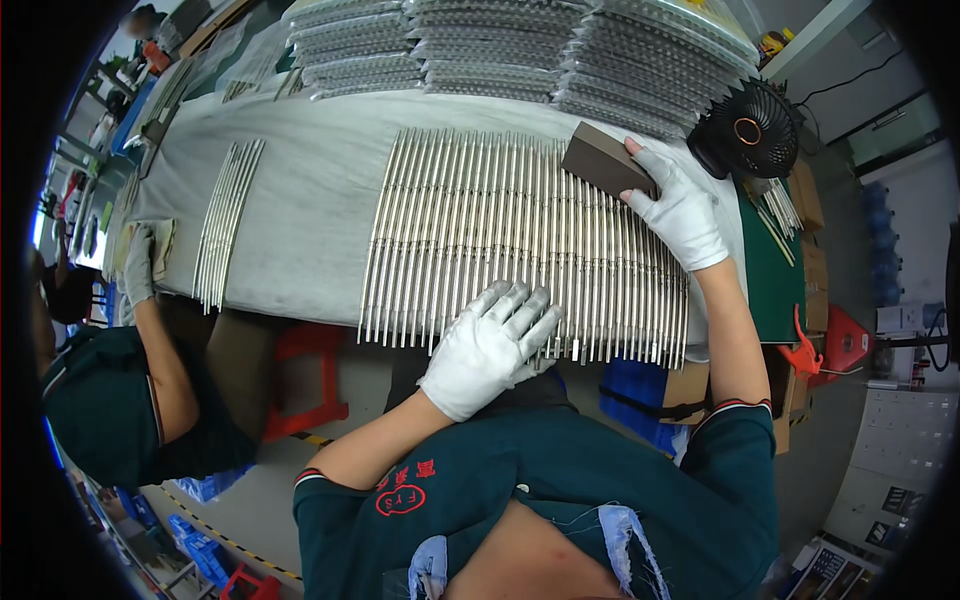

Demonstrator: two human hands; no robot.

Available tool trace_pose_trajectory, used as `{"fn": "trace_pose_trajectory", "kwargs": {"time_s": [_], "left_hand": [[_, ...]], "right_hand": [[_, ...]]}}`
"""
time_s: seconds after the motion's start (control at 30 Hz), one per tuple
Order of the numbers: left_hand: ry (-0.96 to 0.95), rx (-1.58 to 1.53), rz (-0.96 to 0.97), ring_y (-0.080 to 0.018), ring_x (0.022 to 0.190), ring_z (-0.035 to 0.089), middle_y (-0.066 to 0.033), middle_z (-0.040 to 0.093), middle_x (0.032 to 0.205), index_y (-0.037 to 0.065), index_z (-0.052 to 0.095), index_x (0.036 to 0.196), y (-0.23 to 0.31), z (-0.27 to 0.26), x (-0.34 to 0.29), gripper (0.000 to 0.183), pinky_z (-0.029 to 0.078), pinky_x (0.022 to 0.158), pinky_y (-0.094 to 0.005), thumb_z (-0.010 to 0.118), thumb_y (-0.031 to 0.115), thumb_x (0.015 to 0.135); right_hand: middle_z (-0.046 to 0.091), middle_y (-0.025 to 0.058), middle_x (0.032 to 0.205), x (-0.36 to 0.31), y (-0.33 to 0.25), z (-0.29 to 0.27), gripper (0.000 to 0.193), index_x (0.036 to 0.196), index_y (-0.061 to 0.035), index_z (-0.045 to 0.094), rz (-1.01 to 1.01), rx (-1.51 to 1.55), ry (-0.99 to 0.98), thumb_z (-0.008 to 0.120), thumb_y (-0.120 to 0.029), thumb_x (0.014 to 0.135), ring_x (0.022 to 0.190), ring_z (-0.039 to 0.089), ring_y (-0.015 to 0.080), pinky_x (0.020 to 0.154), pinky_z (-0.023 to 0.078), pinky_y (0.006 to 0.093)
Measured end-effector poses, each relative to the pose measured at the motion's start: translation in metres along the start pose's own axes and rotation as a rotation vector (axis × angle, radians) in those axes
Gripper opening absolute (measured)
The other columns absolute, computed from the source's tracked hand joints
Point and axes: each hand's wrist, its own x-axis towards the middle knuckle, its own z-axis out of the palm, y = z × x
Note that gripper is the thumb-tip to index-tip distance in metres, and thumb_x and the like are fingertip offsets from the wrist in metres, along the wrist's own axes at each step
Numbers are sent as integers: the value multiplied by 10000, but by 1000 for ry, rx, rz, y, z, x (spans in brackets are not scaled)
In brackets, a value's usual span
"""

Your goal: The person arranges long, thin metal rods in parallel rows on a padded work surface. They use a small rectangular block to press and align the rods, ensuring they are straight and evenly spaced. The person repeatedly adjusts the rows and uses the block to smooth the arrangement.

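Observation:
A wide row of thin silvery metal rods (470, 220) lies side by side on the cloth-covered table. My left hand (490, 345), in a white glove with bare wrist, rests flat on the near ends of the rods, fingers stretched out. At the far right of the row, my right hand (680, 210), in a white glove with thumb and a fingertip bare, grips a dark brown rectangular block (605, 160) by its right end. The block lies tilted across the far ends of the rods. Its underside is hidden.
A smaller group of rods (228, 225) lies to the left. Stacked clear plastic trays (490, 55) stand along the back. A black fan (745, 130) sits at the right. Beside me on the left, a co-worker's gloved hand (139, 265) is at the table. A red air gun (800, 350) hangs at the right edge.

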Motion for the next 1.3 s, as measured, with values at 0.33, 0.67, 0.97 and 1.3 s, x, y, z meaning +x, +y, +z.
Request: {"fn": "trace_pose_trajectory", "kwargs": {"time_s": [0.33, 0.67, 0.97, 1.3], "left_hand": [[48, -99, 138, -315, 1118, 647, -147, 631, 1242, 115, 620, 1268, -4, 3, -5, 645, 499, 1037, -471, 786, 464, 752], [54, -121, 143, -336, 1108, 649, -171, 604, 1269, 82, 615, 1235, -4, 6, -9, 628, 492, 1045, -461, 761, 489, 779], [66, -114, 135, -333, 1110, 648, -168, 610, 1266, 91, 633, 1212, -4, 7, -10, 604, 494, 1041, -459, 764, 482, 771], [-65, -6, 94, -322, 1236, 586, -133, 608, 1334, 124, 598, 1324, -3, -5, -4, 741, 408, 1117, -503, 742, 582, 759]], "right_hand": [[704, 123, 1251, 8, -3, -20, 596, 1431, -300, 587, 198, 442, -263, 756, -177, 873, 1079, 697, 269, 946, 535, 338], [673, 30, 1348, 24, -17, -30, 550, 1415, -223, 602, 230, 592, -572, 720, -89, 894, 1205, 656, 188, 1064, 502, 293], [681, 61, 1337, 14, -20, -38, 558, 1388, -146, 633, 114, 294, -451, 766, -59, 853, 1177, 666, 188, 1037, 497, 287], [606, 117, 1417, -26, 2, -50, 698, 1502, -185, 520, 326, 150, -172, 753, -117, 848, 1120, 649, 237, 1023, 470, 292]]}}
